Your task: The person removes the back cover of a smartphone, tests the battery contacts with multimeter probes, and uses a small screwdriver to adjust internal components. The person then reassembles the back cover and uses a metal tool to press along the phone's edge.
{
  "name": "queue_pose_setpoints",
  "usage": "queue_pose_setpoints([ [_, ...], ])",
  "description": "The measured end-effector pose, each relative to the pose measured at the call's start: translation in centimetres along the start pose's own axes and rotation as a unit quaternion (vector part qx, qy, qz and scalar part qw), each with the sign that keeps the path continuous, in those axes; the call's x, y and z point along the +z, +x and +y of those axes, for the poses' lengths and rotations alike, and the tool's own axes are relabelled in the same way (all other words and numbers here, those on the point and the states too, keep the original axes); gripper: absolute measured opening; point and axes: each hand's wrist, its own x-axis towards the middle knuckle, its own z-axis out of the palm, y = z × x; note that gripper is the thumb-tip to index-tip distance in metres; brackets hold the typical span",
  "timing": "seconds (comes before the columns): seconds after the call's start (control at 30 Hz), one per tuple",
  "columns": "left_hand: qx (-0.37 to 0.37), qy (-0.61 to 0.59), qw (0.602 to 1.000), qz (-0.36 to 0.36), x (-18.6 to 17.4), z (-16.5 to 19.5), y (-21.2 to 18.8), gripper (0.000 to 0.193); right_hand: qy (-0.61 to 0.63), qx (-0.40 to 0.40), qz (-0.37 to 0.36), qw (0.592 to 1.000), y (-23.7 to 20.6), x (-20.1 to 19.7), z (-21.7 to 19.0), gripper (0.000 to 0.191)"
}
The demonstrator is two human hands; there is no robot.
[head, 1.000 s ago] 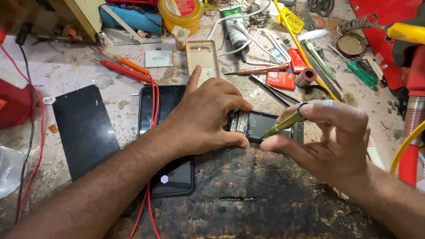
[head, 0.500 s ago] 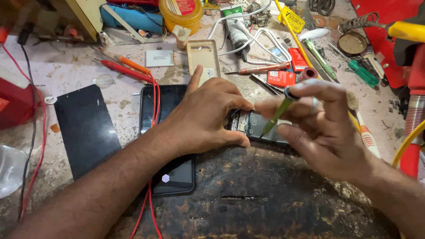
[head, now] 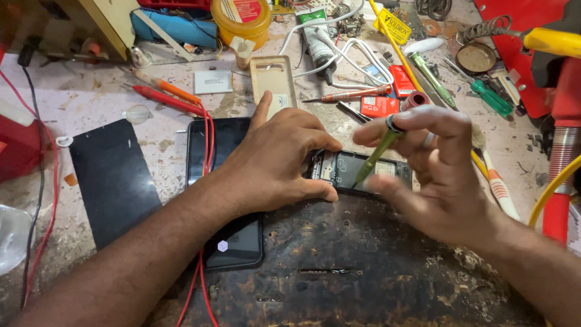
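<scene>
Two hands work together on an opened phone (head: 363, 172): the left hand (head: 284, 160) lies clamped over its near end, pinning it to the dark mat (head: 363, 272), while the right hand (head: 436, 169) pinches a green screwdriver (head: 374, 158), tip down into the exposed board.

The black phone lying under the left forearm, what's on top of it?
Red wires run down across the black phone, and the left hand and forearm lie over its middle. Its top edge and lower screen show; the part beneath the arm is covered.
</scene>
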Motion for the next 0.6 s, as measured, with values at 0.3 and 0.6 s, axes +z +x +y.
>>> queue_pose_setpoints([
  [0.3, 0.011, 0.018, 1.000, -0.006, 0.3, -0.1, 0.0, 0.075, 0.035, 0.002, -0.014, 0.999, -0.9, 0.0, 0.3, 0.062],
  [0.6, 0.012, 0.017, 1.000, -0.011, 0.2, 0.1, -0.2, 0.075, 0.031, 0.008, -0.047, 0.998, -0.5, -0.3, 0.2, 0.060],
])
